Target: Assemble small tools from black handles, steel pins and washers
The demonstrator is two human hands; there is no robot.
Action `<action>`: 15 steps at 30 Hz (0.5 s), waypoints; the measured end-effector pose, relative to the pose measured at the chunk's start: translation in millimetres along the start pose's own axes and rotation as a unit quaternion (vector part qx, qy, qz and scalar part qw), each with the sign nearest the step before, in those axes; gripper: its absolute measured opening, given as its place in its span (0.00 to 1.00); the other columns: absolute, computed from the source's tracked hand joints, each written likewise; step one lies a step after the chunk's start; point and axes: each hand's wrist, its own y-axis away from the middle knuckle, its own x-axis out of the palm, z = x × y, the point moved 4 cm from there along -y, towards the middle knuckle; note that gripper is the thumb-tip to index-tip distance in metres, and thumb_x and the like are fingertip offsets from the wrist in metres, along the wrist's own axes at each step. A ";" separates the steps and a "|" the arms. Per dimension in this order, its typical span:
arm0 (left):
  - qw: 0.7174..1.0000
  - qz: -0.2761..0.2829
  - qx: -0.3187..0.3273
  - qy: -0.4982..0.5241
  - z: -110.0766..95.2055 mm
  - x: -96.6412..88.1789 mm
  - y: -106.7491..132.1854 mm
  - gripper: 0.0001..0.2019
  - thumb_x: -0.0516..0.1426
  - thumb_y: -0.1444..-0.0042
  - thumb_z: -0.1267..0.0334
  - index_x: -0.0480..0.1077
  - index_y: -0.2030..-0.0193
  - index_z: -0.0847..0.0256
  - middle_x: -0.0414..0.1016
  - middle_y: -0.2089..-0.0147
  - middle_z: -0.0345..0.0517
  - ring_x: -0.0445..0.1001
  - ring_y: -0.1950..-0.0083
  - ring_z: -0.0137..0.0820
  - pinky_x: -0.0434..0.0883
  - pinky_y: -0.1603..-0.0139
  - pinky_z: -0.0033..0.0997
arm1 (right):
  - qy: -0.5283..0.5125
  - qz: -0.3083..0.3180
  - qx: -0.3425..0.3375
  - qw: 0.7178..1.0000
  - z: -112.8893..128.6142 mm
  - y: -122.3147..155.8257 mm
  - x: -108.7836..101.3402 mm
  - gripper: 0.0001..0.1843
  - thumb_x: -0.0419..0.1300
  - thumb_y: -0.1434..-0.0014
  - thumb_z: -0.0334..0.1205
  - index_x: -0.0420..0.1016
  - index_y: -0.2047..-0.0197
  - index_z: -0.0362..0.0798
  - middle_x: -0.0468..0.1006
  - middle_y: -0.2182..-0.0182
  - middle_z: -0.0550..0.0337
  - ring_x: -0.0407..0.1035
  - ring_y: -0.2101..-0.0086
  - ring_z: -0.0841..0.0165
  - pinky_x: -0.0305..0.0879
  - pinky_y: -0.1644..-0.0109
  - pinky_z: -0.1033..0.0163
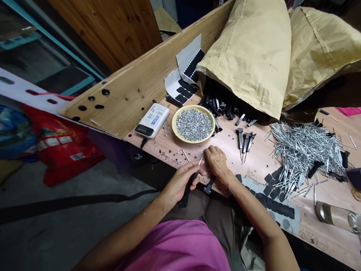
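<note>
My left hand (182,180) is closed around a black plastic part with a thin metal pin (200,161) pointing up out of it. Just to its right, my right hand (216,162) has its fingers curled down at the tabletop; whatever they pinch, if anything, is hidden. Beyond both hands sits a yellow bowl (174,132) full of small silver nuts (194,125). Another black part (208,187) lies at the table edge below my right hand. Several black parts with pins (246,142) lie to the right of the bowl.
A big heap of silver pins (307,154) covers the table's right side, near a glass bottle (337,217). Black adhesive pads (278,205) lie along the front edge. Left of the bowl is a white power bank (153,119). Large paper sacks (251,49) stand behind, against a wooden side board (132,86).
</note>
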 end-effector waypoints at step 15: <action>0.992 0.103 0.023 -0.064 4.6 22.0 -2.3 0.31 0.64 0.57 0.48 0.72 0.47 0.64 0.66 0.79 0.34 0.51 0.85 0.15 0.43 0.86 0.20 | -0.547 -0.203 0.106 0.805 -19.0 55.0 -20.4 0.15 0.63 0.47 0.48 0.66 0.61 0.51 0.77 0.68 0.61 0.76 0.66 0.67 0.75 0.62 0.62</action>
